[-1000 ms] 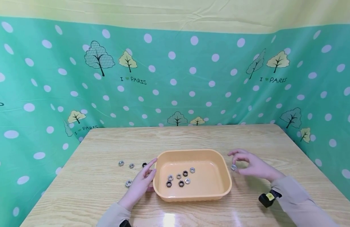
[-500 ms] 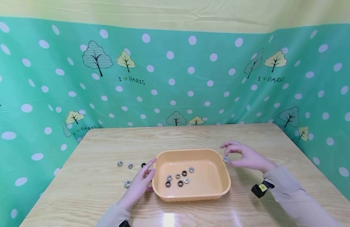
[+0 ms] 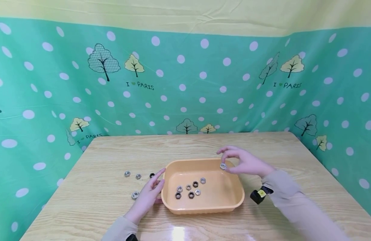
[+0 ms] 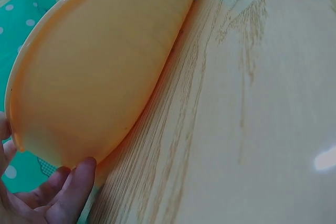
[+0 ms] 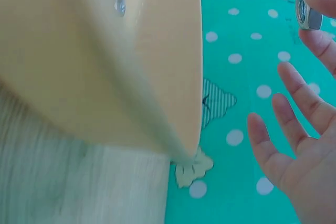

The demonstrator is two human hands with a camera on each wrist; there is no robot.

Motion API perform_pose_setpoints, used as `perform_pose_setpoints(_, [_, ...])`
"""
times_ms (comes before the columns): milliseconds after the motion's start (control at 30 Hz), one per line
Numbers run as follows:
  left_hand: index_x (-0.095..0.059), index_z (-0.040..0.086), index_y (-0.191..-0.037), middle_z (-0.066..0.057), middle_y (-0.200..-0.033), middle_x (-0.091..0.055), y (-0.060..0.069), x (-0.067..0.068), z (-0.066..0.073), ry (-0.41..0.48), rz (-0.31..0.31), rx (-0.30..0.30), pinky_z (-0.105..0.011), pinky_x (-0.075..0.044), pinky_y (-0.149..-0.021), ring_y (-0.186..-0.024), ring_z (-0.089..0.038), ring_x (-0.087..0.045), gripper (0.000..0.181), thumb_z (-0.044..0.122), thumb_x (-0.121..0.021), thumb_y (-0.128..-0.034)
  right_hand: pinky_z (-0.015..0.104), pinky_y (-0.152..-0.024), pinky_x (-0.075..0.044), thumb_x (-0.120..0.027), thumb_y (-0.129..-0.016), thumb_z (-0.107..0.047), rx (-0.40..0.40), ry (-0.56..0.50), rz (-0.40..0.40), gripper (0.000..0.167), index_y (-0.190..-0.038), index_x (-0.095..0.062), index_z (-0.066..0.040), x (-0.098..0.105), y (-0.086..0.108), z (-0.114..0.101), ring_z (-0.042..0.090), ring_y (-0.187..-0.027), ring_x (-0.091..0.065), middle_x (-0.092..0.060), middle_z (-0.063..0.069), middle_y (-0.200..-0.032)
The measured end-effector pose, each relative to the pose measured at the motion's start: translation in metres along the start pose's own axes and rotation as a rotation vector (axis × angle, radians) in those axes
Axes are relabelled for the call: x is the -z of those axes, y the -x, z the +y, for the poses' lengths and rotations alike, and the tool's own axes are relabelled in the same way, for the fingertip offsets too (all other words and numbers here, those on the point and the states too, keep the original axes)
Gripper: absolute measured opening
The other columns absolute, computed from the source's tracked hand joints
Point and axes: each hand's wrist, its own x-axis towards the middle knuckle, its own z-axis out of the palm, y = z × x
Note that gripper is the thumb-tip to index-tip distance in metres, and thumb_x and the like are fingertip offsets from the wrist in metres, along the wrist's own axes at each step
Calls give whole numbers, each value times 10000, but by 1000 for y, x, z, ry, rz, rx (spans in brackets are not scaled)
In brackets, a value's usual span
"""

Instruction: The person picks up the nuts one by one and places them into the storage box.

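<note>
Silver and little, the first nut (image 3: 127, 174) lies on the wooden table (image 3: 92, 194), off to the left of the left hand (image 3: 147, 196) and farther away from the person. A bigger silver nut (image 3: 135, 195) lies just left of that hand. Next, a small grey nut (image 3: 138, 176) sits past the hand, to the left of its fingertips. A black nut (image 3: 152, 175) peeks out just behind the fingers. The left hand rests its loose, uncurled fingers on the left end of an orange tray (image 3: 221, 194), which sits on the table.

Inside the tray, to the right of the left hand, three dark nuts (image 3: 191, 194) and four silver nuts (image 3: 198, 192) lie close together. Then comes a shiny nut (image 3: 222, 166). The right hand (image 3: 245, 163) pinches it with thumb and pointer finger, up over the tray's far right corner, and its other fingers are spread out. A black box (image 3: 257, 196) is on the right wrist. Green cloth (image 3: 173, 107) with pale dots hangs behind both hands.
</note>
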Motion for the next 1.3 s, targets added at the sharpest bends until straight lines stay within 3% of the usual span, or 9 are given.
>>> perform_pose_setpoints(300, [-347,223,-1467,-217,-1179,-532,-1,2,-3,-20,-6,0,-378,-605,-671,-874,-223,-642,493,227,-475,-991,582,-1030,-360,-729,-734,-115,80,-14,-60,207,-817,-609,-262,-16,-30,-18,301,-1225,-464,-559,56,-1273])
perform_pose_setpoints(533, [-347,223,-1465,-209,-1162,-525,-1,2,-2,-28,-3,1,-372,-604,-685,-868,-220,-638,492,242,-476,-991,553,-1015,-374,-722,-754,-131,160,-29,-72,166,-831,-611,-226,-25,-43,-25,308,-1197,-479,-566,100,-1253])
perform_pose_setpoints(967, [-343,216,-1469,-207,-1151,-530,-4,2,-1,-21,-8,-3,-375,-605,-658,-827,-214,-643,495,240,-474,-992,557,-1066,-335,-706,-759,-87,108,-132,-116,163,-821,-616,-207,-40,-58,-24,284,-1238,-460,-547,45,-1280])
perform_pose_setpoints(1300, [-339,227,-1470,-198,-1151,-537,-3,1,-1,-23,-8,3,-367,-604,-660,-830,-215,-645,500,271,-475,-991,506,-1065,-399,-696,-779,-89,124,-268,-132,109,-842,-609,-105,-52,-66,-19,367,-1227,-462,-535,157,-1281])
